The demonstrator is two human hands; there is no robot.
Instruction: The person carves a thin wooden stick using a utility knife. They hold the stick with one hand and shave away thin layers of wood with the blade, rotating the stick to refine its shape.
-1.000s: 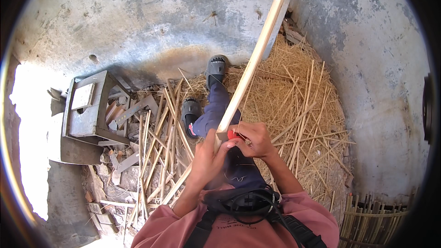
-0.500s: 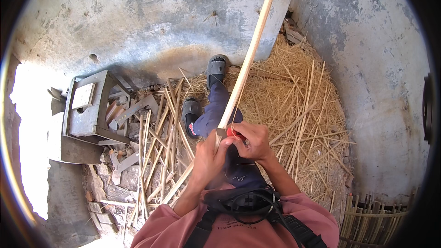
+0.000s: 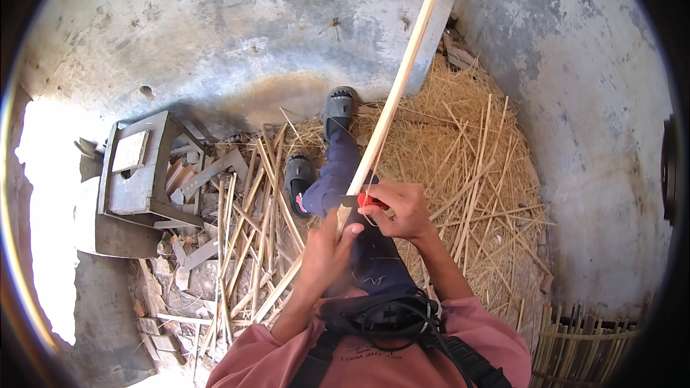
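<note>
A long pale strip of wood or bamboo (image 3: 392, 97) slants up and away from me, its far end in front of the wall. My left hand (image 3: 325, 250) is closed around its near end, thumb along the side. My right hand (image 3: 402, 208) grips a small knife by its red handle (image 3: 368, 200). The knife's short, dark blade (image 3: 348, 201) lies across the strip just beyond my left fingers. A thin shaving (image 3: 373, 171) curls up beside the strip, above my right fingers. Part of the handle is hidden in my right hand.
Straw and shavings (image 3: 431, 122) cover the floor to the right, with several long thin strips (image 3: 478, 194) on top. More strips (image 3: 262, 201) pile up at left, beside a wooden box frame (image 3: 136, 172). A slatted bamboo basket (image 3: 582, 348) stands at lower right. Walls (image 3: 237, 21) close in ahead.
My right hand and the knife have moved slightly up along the strip, away from my left fingers. The strip has shifted a little rightward, and its far end now shows.
</note>
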